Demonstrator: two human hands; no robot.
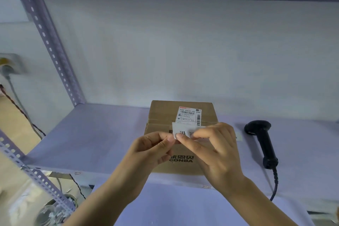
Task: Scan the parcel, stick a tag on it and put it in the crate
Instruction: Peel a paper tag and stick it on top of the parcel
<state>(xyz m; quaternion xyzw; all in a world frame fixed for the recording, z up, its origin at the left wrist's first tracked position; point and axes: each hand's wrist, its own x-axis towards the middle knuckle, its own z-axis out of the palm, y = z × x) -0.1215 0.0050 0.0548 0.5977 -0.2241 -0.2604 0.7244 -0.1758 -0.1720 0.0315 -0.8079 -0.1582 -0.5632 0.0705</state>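
Observation:
A brown cardboard parcel [163, 115] printed CONBA sits on the shelf, its white shipping label [189, 115] facing up. Just above its top, both hands pinch a small white tag [183, 130] with dark characters. My left hand [152, 150] grips the tag's lower left corner between thumb and forefinger. My right hand [212, 147] holds the tag's right part, and its fingers cover some of the print. A black handheld scanner [263, 139] lies on the shelf to the parcel's right, untouched. No crate is in view.
The pale shelf board [95, 134] runs under a second board overhead. A perforated metal upright [53, 51] slants at the left. The scanner's coiled cable [275, 183] hangs over the front edge. A wall socket with a plug [9, 64] and cords sit far left.

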